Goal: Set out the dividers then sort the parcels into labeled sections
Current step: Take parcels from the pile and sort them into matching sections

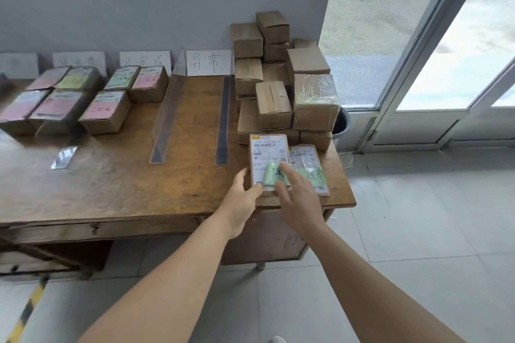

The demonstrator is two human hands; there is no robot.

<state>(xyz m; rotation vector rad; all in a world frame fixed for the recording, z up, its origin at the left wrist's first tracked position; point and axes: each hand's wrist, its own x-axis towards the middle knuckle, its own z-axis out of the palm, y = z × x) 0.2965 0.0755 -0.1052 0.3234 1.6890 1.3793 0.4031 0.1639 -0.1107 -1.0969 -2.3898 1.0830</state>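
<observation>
A labelled parcel [269, 161] lies at the counter's [125, 189] front right corner, gripped at its near left edge by the left hand [243, 197], thumb on its side and fingers curled under its near end, while the right hand [296, 193] rests open and flat on its green sticker. A second parcel [308, 168] lies touching it on the right, with a stack of plain boxes [281, 80] just behind. To the left, two clear dividers [167, 122] and [224, 122] stand on the counter before the wall label [209, 62], and sorted parcels [106, 111] sit in sections further left.
</observation>
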